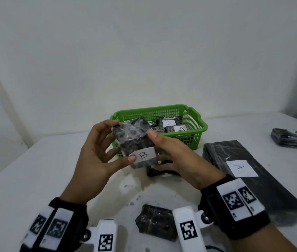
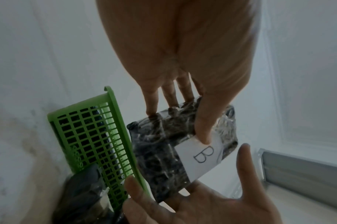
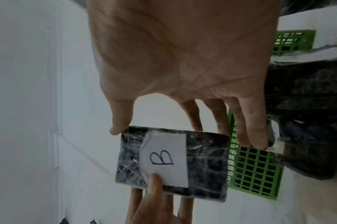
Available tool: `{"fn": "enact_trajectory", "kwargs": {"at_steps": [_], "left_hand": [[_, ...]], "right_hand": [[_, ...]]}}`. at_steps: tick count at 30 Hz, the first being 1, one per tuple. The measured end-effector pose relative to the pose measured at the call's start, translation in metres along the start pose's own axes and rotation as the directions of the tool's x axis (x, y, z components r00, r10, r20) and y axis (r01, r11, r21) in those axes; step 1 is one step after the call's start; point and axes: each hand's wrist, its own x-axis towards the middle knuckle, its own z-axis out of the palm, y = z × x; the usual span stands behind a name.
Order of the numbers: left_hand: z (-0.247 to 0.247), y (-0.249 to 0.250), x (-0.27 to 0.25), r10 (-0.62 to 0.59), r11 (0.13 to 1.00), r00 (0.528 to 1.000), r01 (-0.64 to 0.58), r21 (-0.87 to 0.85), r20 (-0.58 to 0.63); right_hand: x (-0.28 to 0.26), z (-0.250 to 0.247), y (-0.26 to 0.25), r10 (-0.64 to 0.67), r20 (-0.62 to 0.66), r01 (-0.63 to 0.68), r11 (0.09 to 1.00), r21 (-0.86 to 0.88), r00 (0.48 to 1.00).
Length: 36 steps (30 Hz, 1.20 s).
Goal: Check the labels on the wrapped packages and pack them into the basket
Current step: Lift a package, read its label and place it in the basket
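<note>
A dark wrapped package (image 1: 133,140) with a white label reading "B" (image 1: 144,155) is held up in front of the green basket (image 1: 195,122). My left hand (image 1: 107,148) pinches it, thumb on the label's left end and fingers on the far top corner. My right hand (image 1: 162,148) grips its right side, thumb on the top edge and fingers underneath. In the left wrist view my thumb presses the label (image 2: 202,157). The right wrist view shows the label (image 3: 167,159) face on. Inside the basket lie packages labelled "B" (image 1: 168,122) and "A" (image 1: 180,129).
A long dark package (image 1: 271,188) labelled "A" lies on the white table at the right. Another "A" package (image 1: 293,139) sits at the far right. A small package (image 1: 155,222) lies near me, and one more (image 1: 162,172) lies under my hands. A wall stands behind the basket.
</note>
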Motion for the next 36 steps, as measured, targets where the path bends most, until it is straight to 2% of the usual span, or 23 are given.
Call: {"fn": "enact_trajectory", "kwargs": {"at_steps": [5,8,9,11,13,15,18,23,26,29,32,36], "left_hand": [[-0.004,0.002,-0.001,0.033,0.997,0.996,-0.038,0.063,0.081],[-0.005,0.003,-0.003,0.026,0.992,0.988,-0.044,0.117,0.155],[-0.007,0.0,-0.003,-0.013,0.99,0.985,-0.011,0.138,0.174],[-0.008,-0.002,-0.003,-0.155,0.982,0.972,0.132,0.136,0.176],[-0.007,-0.003,-0.002,-0.304,0.953,0.943,0.298,0.06,0.138],[-0.005,-0.006,-0.001,-0.392,0.919,0.913,0.395,-0.002,0.113],[0.0,-0.008,0.001,-0.387,0.922,0.919,0.388,0.011,0.074],[0.005,-0.008,-0.002,-0.383,0.917,0.918,0.392,-0.077,0.106],[0.004,-0.007,-0.001,-0.386,0.912,0.92,0.391,-0.121,0.066],[0.002,-0.005,-0.001,-0.379,0.914,0.92,0.389,-0.117,0.098],[0.001,-0.003,-0.002,-0.401,0.906,0.911,0.41,-0.106,0.1],[0.001,0.0,0.0,-0.483,0.866,0.876,0.478,-0.144,0.005]], "right_hand": [[-0.004,0.0,-0.003,0.026,0.043,-0.029,0.998,0.058,0.999],[-0.003,0.003,-0.002,0.001,-0.008,-0.001,0.999,0.048,1.0],[-0.001,0.004,-0.001,-0.017,-0.037,0.019,0.998,0.064,0.999],[0.002,0.006,0.002,-0.053,-0.082,0.061,0.993,0.1,0.995],[0.005,0.004,0.004,-0.066,-0.117,0.078,0.992,0.102,0.991],[0.007,0.003,0.006,-0.075,-0.1,0.083,0.994,0.072,0.992],[0.004,0.005,0.006,-0.055,-0.042,0.057,0.997,0.047,0.998],[0.005,0.009,0.011,-0.126,-0.071,0.127,0.992,0.023,0.99],[0.009,0.008,0.015,-0.099,-0.041,0.099,0.995,-0.01,0.994],[0.012,0.006,0.018,-0.094,-0.043,0.094,0.996,-0.004,0.995],[0.012,0.004,0.017,-0.114,-0.062,0.113,0.993,-0.013,0.992],[0.009,0.0,0.016,-0.117,0.037,0.118,0.993,-0.02,0.992]]}}
